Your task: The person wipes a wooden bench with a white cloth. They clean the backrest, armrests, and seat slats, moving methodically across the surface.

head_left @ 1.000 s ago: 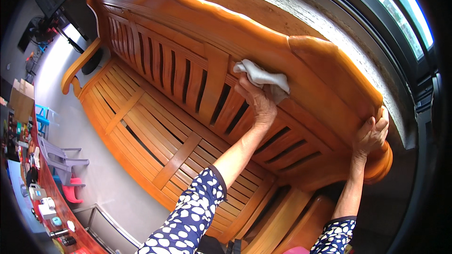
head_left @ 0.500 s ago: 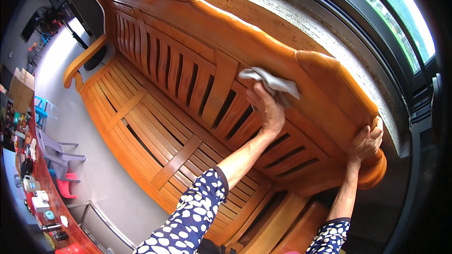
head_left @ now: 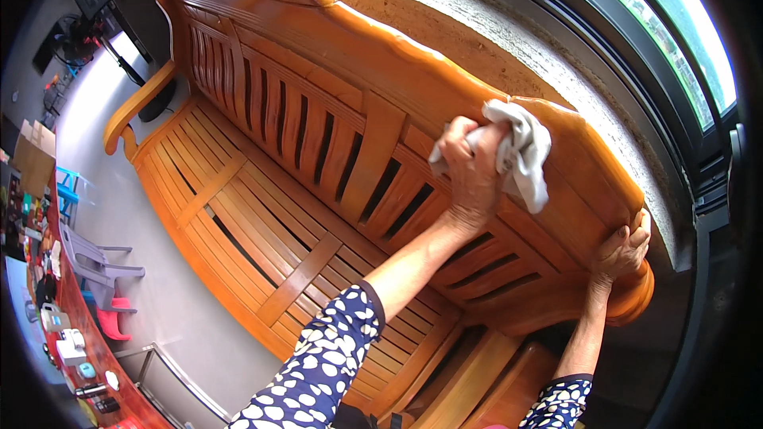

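One cloth (head_left: 526, 151) I see bunched in the left hand (head_left: 473, 179); rightward, the right hand (head_left: 621, 254) clasps the backrest (head_left: 373, 155), perhaps for balance.

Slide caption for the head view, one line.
Left hand holds a pale cloth at a wooden bench backrest; right hand grips its edge.

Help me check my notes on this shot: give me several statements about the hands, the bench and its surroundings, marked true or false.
1. The left hand holds the cloth. True.
2. The right hand rests on the seat. False: it clasps the right end of the backrest.
3. The cloth is bright red. False: it is whitish.
4. A pale purple chair stands on the floor. True.
5. The sleeves are plain. False: they are dark blue with white spots.
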Demonstrator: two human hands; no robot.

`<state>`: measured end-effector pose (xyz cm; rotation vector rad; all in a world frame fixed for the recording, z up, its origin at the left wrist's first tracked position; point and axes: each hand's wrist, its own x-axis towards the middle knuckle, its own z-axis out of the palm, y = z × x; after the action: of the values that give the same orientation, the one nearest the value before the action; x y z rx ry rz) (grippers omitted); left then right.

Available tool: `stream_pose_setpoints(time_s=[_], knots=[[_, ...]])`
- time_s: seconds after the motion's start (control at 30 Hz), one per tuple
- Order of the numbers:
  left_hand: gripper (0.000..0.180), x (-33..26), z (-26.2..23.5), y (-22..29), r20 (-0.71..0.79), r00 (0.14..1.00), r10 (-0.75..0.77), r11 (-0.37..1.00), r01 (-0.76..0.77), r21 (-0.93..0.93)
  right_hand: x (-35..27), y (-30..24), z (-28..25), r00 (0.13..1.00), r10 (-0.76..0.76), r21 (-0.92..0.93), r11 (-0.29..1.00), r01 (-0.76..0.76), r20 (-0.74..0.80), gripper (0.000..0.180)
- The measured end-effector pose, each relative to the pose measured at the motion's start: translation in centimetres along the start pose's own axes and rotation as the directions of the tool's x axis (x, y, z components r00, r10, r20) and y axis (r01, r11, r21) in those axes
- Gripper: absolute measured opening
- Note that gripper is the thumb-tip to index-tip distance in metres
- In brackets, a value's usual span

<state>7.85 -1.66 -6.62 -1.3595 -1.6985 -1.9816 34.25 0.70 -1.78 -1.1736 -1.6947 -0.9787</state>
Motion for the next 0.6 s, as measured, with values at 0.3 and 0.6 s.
stream_pose_setpoints(time_s=[0.3, 0.6], knots=[[0.067, 11.6, -3.0, -3.6, -0.207, 0.972, -0.110, 0.934, 0.173, 0.313, -0.5, 0.8, -0.3, 0.999, 0.015, -0.027, 1.000, -0.014, 0.049, 0.056], [0.030, 11.7, -3.1, -4.3, -0.107, 0.994, 0.013, 0.845, 0.047, 0.532, -0.2, -0.2, -0.2, 0.997, 0.019, -0.013, 1.000, -0.018, 0.078, 0.056]])
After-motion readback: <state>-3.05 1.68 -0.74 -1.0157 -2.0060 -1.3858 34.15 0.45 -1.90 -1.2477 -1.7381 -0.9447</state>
